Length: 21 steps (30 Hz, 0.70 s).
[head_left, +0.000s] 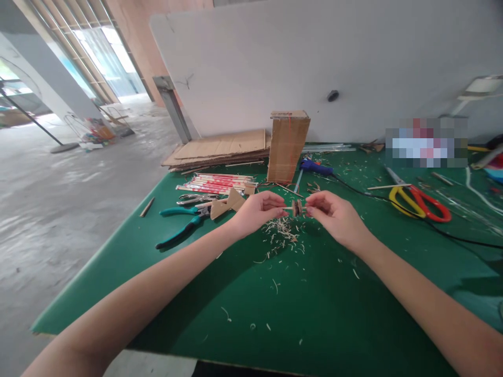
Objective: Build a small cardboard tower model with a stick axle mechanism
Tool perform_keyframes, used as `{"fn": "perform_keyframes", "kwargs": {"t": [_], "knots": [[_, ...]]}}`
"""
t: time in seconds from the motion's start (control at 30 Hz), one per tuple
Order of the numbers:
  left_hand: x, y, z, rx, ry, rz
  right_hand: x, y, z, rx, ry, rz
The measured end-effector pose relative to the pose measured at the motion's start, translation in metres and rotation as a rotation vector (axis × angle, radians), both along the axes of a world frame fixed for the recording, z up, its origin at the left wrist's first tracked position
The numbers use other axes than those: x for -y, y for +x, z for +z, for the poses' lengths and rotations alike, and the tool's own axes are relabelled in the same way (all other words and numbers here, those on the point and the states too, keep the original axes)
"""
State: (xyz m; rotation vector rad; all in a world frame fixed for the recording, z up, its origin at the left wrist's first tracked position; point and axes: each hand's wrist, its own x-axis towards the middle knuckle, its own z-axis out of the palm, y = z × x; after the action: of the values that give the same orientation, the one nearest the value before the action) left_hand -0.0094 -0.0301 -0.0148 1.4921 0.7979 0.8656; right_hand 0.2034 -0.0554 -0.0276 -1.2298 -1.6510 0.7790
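Note:
Between my hands a thin wooden stick (287, 208) runs level, with small round cardboard discs (297, 208) threaded on its middle. My left hand (261, 210) pinches the stick's left end between thumb and fingers. At the other end, the fingertips of my right hand (330, 213) are closed on the stick close to the discs. Both hands are held over the green table, above a scatter of pale wood shavings (283, 230). Cut cardboard pieces (228, 204) lie just left of my left hand.
Teal-handled pliers (183, 225) and red-wrapped sticks (220, 183) lie to the left. An upright cardboard box (288, 146) and stacked cardboard sheets (223, 146) stand behind. A blue glue gun (316, 167) trails a black cord rightward, past red-and-yellow scissors (432, 204).

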Motion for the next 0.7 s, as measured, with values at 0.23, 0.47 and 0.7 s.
{"fn": "perform_keyframes", "kwargs": {"t": [0.23, 0.47, 0.7], "knots": [[-0.0017, -0.0016, -0.0023, -0.091, 0.191, 0.131, 0.0003, -0.0023, -0.0006, -0.033, -0.009, 0.025], [-0.0071, -0.0025, -0.0068, -0.144, 0.281, 0.237, 0.0006, -0.0029, 0.0004, 0.008, 0.01, -0.009], [-0.0055, -0.002, -0.0087, -0.152, 0.291, 0.201, -0.0014, 0.0001, -0.0023, 0.064, -0.007, -0.092]]}}
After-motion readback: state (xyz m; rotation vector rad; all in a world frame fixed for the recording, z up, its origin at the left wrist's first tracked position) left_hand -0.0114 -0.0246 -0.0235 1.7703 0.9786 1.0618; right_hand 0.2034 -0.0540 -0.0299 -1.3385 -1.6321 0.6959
